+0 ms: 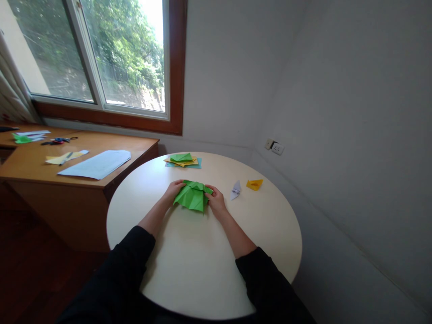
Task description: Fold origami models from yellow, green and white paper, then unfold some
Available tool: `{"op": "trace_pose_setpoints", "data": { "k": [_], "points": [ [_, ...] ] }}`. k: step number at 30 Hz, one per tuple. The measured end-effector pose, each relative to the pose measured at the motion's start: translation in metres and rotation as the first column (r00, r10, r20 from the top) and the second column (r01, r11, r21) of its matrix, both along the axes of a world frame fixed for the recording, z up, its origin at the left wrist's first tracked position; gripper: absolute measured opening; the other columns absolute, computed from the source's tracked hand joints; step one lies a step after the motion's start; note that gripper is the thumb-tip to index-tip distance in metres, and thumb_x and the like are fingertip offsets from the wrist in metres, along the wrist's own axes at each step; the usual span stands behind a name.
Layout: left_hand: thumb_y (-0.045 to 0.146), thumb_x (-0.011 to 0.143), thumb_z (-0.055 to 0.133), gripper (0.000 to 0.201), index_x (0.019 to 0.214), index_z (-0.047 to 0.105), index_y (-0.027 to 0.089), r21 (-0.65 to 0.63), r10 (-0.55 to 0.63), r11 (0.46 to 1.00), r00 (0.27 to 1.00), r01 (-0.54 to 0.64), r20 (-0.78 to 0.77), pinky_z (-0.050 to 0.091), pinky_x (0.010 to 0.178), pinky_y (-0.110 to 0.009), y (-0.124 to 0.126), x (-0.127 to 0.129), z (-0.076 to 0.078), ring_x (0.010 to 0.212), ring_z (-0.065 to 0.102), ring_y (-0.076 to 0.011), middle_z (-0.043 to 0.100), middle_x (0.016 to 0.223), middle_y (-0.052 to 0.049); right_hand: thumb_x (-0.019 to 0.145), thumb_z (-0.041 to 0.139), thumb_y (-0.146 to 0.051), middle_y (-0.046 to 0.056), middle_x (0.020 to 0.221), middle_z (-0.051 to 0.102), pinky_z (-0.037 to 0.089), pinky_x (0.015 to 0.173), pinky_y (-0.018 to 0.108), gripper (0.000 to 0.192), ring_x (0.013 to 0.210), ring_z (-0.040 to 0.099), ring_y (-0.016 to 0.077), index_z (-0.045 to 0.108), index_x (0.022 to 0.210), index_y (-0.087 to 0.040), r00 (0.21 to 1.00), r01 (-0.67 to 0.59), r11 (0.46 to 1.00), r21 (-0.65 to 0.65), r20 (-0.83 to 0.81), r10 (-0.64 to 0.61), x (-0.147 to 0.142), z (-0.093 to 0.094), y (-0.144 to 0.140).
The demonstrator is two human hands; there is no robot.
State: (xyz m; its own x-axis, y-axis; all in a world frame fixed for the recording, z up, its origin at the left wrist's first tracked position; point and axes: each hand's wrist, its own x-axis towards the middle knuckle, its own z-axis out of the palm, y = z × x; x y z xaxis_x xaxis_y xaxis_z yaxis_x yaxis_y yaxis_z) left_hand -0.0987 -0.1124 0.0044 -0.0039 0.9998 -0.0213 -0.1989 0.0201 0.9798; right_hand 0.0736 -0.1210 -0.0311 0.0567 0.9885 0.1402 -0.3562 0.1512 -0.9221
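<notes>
Head view, looking down over a round table (270, 234). Left hand (174, 189) lies curled on the left edge of the green paper (193, 196), fingers bent over the fold and pinching it. Right hand (216, 202) mirrors it on the right edge, fingertips closed on the paper's corner. Both black sleeves run back to lower frame.

Paper sits at frame centre, on the tabletop, between the two hands. Bright green, already creased into a multi-layered, roughly fan-like shape, wider toward the viewer; facets catch light differently. Judgement: very light, thin, holds a crease, tears or crumples if pulled hard; likely slides easily on the smooth top. Best taken at the outer edges or corners, as now, with fingertips pressing flat.

Right of the hands: a small white folded piece (235, 190), then a yellow folded piece (254, 184). Behind the hands, toward the top: a stack of sheets (183, 160), green on yellow on blue. Left of frame: a wooden desk (128, 148) with a pale sheet (96, 164), scissors (58, 141), scraps. Window (101, 58) in the upper left.
</notes>
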Motion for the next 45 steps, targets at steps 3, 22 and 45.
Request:
{"op": "trace_pose_setpoints", "data": {
  "k": [3,22,45],
  "points": [
    [0.017,0.062,0.059,0.019,0.079,0.067,0.014,0.010,-0.019,1.000,0.999,0.019,0.029,0.046,0.064,-0.027,0.005,-0.004,-0.004,0.064,0.060,-0.0157,0.067,0.072,-0.004,0.053,0.067,-0.020,-0.004,0.062,0.064,0.041,0.052,0.022,0.034,0.054,0.055,0.0106,0.062,0.086,-0.019,1.000,0.000,1.000,-0.020,0.021,0.000,0.000,0.001,-0.002],
    [0.020,0.067,0.065,0.036,0.102,0.059,0.014,-0.059,-0.283,0.957,0.959,0.282,-0.006,0.048,0.067,-0.030,-0.007,-0.019,0.012,0.068,0.063,-0.0165,0.068,0.078,-0.005,0.058,0.061,-0.038,-0.001,0.063,0.063,0.041,0.058,0.025,0.022,0.060,0.054,0.0132,0.060,0.067,-0.017,0.975,0.223,0.974,-0.038,0.024,-0.223,0.003,-0.011,0.008],
    [0.036,0.062,0.072,0.039,0.093,0.068,0.013,-0.048,-0.444,0.896,0.890,0.442,-0.099,0.048,0.078,-0.036,-0.018,-0.019,0.020,0.084,0.063,-0.0258,0.070,0.090,-0.010,0.068,0.052,-0.035,0.001,0.066,0.059,0.041,0.063,0.027,0.018,0.066,0.052,0.0149,0.056,0.066,-0.018,0.888,0.079,0.978,0.191,0.432,-0.157,0.002,-0.006,0.003]
  ]
}}
